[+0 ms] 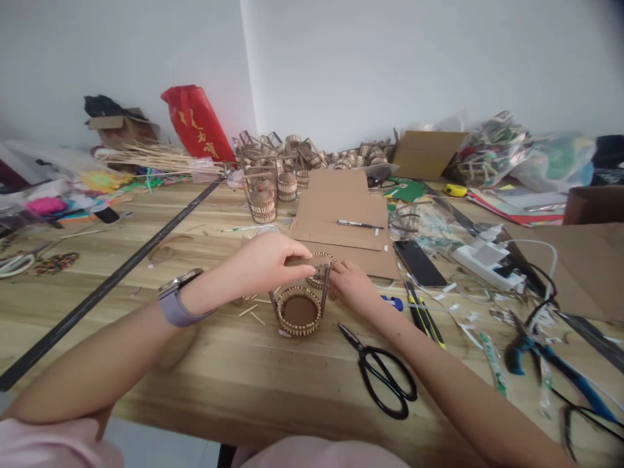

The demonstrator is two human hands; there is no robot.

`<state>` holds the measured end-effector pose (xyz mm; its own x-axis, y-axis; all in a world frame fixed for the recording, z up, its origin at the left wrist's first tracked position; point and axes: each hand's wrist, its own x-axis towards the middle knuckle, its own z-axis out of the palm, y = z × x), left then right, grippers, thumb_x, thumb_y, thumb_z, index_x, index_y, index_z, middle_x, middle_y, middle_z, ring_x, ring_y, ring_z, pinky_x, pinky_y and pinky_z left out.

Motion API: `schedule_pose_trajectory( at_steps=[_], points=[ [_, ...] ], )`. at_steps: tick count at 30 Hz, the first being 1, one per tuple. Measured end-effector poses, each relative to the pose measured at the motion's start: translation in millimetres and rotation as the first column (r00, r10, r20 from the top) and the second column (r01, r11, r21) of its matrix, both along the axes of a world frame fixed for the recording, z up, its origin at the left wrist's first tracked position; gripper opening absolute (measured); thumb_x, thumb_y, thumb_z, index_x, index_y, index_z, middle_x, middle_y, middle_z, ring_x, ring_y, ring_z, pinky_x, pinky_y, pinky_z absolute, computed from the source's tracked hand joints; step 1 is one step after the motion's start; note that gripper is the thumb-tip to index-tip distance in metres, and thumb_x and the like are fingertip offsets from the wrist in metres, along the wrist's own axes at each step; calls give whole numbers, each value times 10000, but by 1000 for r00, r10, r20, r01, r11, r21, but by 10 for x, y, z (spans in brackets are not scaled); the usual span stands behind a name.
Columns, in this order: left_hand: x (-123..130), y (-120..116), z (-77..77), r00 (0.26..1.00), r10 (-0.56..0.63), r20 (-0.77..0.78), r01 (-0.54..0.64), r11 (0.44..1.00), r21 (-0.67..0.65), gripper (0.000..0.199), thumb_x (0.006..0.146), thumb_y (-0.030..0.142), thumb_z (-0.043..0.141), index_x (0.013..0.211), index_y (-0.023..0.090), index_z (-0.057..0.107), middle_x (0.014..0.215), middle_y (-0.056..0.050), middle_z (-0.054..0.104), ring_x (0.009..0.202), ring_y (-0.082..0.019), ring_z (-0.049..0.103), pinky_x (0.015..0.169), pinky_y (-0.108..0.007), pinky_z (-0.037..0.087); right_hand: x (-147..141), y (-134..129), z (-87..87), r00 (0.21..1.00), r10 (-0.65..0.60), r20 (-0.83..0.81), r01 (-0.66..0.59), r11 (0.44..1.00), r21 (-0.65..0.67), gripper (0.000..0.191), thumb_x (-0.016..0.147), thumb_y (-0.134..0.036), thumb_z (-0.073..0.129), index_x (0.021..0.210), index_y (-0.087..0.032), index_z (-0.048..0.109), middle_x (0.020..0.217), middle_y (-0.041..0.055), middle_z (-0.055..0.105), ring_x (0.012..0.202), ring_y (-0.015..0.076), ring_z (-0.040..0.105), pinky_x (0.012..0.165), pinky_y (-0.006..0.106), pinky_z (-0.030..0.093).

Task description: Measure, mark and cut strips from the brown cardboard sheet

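Note:
A small round basket point(298, 328) made of short wooden sticks lies in front of me on the table, its round brown inside facing me. Thin dark handle posts rise from its sides. My left hand point(273, 260), with a watch on its wrist, closes thumb and fingers on the basket's handle. Behind it is a second ring of beaded sticks point(324, 255), partly hidden by the hands. My right hand point(355, 286) has its fingers together beside this ring and the right post; what they pinch is hidden. Loose short sticks point(256, 316) lie to the left.
Black scissors point(385, 380) lie by my right forearm. Farther right are a yellow-black cutter point(424, 315), a phone point(420, 263), a power strip point(487, 260) and blue pliers point(560, 370). Cardboard sheets point(336, 208) and finished small baskets point(263, 201) stand behind. A black metal strip point(121, 273) crosses the left.

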<state>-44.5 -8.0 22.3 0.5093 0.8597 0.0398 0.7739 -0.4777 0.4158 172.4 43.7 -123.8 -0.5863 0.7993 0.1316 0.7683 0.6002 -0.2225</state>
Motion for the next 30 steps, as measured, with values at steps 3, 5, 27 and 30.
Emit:
schedule_pose_trajectory(
  at_steps=[3,5,27,30],
  points=[
    [24,30,-86,998,-40,-46,38,999,-29,284,882,380,557,885,166,743,806,-32,708,692,-165,568,616,-260,322,8,60,-6,997,39,61,-39,999,4,198,860,-71,550,962,-160,694,1018,155,688,977,275,613,851,370,434],
    [37,37,-123,998,-58,-39,56,997,-62,287,888,384,570,957,172,751,887,-44,732,756,-182,605,650,-260,357,52,70,46,996,51,74,-51,999,-3,216,858,-64,534,971,-169,685,994,137,691,913,249,638,801,339,444],
    [-235,622,-826,998,-34,60,53,936,-347,336,782,339,619,1043,140,689,650,18,608,548,-114,489,532,-217,345,196,-103,253,823,395,-408,-493,853,-170,281,965,-302,437,1003,-237,708,1040,96,724,1013,200,663,899,342,513],
    [-204,661,-880,995,-79,61,94,946,-310,260,737,240,623,964,157,715,559,44,549,513,-107,455,523,-215,307,198,-143,238,815,406,-414,-509,843,-175,267,945,-257,449,1018,-234,705,1040,93,732,1021,198,670,903,334,513]
  ],
)
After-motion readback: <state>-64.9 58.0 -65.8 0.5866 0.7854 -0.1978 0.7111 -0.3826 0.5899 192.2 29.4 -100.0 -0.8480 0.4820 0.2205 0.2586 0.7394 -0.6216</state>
